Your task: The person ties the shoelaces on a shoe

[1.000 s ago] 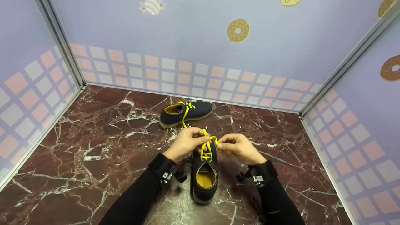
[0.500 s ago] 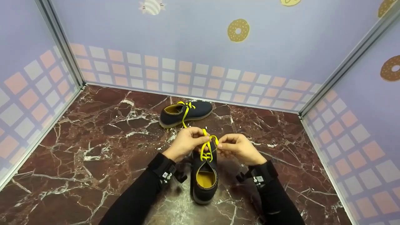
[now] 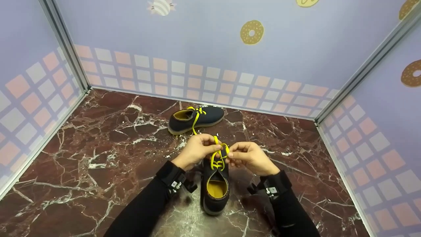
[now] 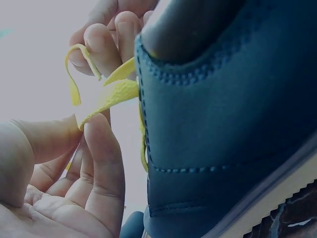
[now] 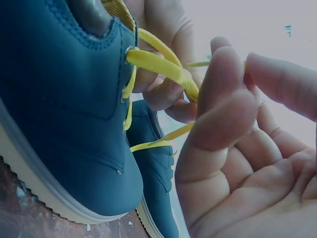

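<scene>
A dark shoe [image 3: 214,205] with a yellow lining lies between my forearms, toe pointing away. Its yellow lace [image 5: 156,67] rises from the eyelets toward both hands. My left hand [image 3: 197,150] pinches the lace between thumb and index finger, above the front of the shoe. On the right, my right hand [image 3: 252,158] pinches a lace end with thumb and fingertips, and a small curve of lace [image 3: 227,148] bends between the two hands. In the left wrist view the shoe's side [image 4: 208,119] fills the right half. My hands partly cover the toe.
A second dark shoe [image 3: 210,118] with yellow laces lies behind, near the back wall, toe to the right. One of its laces [image 3: 194,126] trails toward my left hand. Patterned panels [image 3: 197,33] enclose the red-brown marbled surface [image 3: 115,158] on three sides.
The curve of lace between my hands has become rounder, its lower part now bending back toward the shoe. My right fingers have shifted slightly; the left hand stays in place, still pinching.
</scene>
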Motion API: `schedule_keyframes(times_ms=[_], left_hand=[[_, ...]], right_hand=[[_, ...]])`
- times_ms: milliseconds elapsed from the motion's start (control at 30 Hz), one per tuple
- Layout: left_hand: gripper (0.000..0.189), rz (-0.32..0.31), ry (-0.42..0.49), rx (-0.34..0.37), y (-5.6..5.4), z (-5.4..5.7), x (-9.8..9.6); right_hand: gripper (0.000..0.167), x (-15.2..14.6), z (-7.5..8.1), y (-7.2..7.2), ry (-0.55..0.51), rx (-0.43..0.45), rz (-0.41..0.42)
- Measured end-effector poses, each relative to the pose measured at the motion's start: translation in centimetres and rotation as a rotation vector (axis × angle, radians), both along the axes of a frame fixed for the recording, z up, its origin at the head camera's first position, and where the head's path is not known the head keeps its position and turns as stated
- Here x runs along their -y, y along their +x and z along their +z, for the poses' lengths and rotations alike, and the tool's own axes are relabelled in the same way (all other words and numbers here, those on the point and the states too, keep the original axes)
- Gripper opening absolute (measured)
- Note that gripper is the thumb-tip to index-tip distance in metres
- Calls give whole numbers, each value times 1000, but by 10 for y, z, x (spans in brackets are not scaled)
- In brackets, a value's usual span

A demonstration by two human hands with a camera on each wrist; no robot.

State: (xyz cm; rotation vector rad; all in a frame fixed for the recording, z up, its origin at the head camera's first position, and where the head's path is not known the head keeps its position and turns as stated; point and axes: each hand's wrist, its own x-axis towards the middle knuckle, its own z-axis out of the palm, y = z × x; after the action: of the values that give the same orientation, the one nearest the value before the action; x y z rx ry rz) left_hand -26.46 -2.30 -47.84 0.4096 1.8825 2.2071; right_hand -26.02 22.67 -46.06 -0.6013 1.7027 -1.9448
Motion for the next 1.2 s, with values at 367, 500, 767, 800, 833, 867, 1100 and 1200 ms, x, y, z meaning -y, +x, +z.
schedule_keyframes(times_ms=[367, 500, 767, 800, 833, 867, 1100, 1200], left_hand=[[7, 4, 46, 32, 0, 1, 0], [6, 2, 58, 42, 0, 0, 0], [15, -19, 88, 41, 0, 0, 2], [15, -18, 89, 42, 0, -1, 2], [15, -16, 89, 42, 0, 0, 2], [15, -15, 88, 43, 0, -1, 2], [15, -18, 85, 41, -2, -2, 1], [12, -20, 91, 35, -2, -3, 2]], right_hand=[[16, 5, -9, -2, 98, -82, -31], [21, 4, -10, -4, 126, -105, -36], [17, 2, -9, -5, 194, -150, -73], [18, 1, -10, -6, 192, -141, -81], [18, 0, -11, -7, 189, -131, -89], [19, -1, -12, -8, 187, -121, -95], [30, -7, -22, -16, 255, -120, -104], [25, -5, -24, -16, 288, -158, -95]])
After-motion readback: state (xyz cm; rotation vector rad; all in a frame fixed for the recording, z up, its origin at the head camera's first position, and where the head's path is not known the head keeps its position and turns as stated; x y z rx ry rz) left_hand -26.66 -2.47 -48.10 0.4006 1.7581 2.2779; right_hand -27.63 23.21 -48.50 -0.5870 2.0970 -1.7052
